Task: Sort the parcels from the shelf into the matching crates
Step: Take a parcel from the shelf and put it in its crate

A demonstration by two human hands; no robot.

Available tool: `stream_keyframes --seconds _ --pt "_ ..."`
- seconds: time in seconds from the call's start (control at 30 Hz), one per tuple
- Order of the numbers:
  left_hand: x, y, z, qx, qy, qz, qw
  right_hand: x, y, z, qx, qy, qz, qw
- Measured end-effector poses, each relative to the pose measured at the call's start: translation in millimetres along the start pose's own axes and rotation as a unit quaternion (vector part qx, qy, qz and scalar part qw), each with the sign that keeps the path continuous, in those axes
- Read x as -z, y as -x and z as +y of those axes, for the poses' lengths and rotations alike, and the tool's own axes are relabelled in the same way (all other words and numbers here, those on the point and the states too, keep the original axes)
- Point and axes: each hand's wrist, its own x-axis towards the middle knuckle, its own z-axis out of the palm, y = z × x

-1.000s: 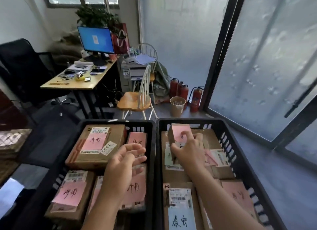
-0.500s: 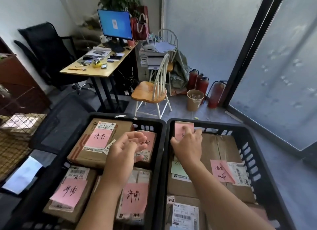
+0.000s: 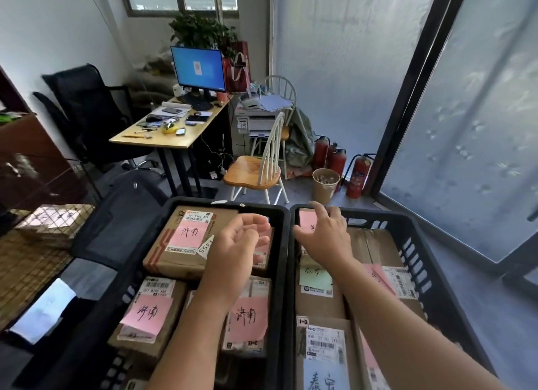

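Parcel (image 3: 306, 222) with the pink note now stands in the far left corner of the right crate (image 3: 422, 252), against the back wall, where a second ago the right hand (image 3: 326, 238) was carrying it over the boxes. That hand has let go: its grip is apart, fingers spread and lifting just over the parcel's near edge, touching it lightly or not at all; I cannot tell which. The left hand (image 3: 241, 244) hovers over the left crate (image 3: 227, 204), palm turned inward, fingers loosely curled and empty, much as it was before. I judge this parcel as sorted, so the next call is a return to the shelf, which is not in view.

The head view is the only one. Both crates are black moulded plastic with slotted walls, and they stand side by side with rims touching. The parcels inside are flat rectangular cardboard boxes, brown and matte, taped at the seams, with white printed barcode labels. Pink paper notes with handwritten characters lie on those in the left crate; the right crate also holds a pale green note (image 3: 316, 274) and a blue-white label (image 3: 326, 372). The boxes are packed close and lie mostly flat, so the newly placed parcel, standing on edge, could tip forward if nudged.
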Motion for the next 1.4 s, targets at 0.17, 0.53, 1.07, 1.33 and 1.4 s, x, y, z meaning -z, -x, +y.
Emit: stream_keyframes --seconds 0.17,0.53,1.07,1.33,1.4 --pt "18 31 21 -0.117 -0.121 0.011 0.986 46 54 -43 0.134 0.044 0.026 0.990" --pt "51 155 54 -0.145 -0.358 0.177 0.905 134 170 -89 0.370 0.039 -0.010 0.928" --pt "72 581 44 0.109 -0.428 0.532 0.722 130 481 -149 0.680 0.084 -0.217 0.695" --pt "82 878 30 0.229 -0.418 0.642 0.601 112 765 -166 0.793 0.062 -0.235 0.559" --pt "79 959 26 0.272 -0.415 0.648 0.578 110 843 -161 0.804 0.050 -0.253 0.536"
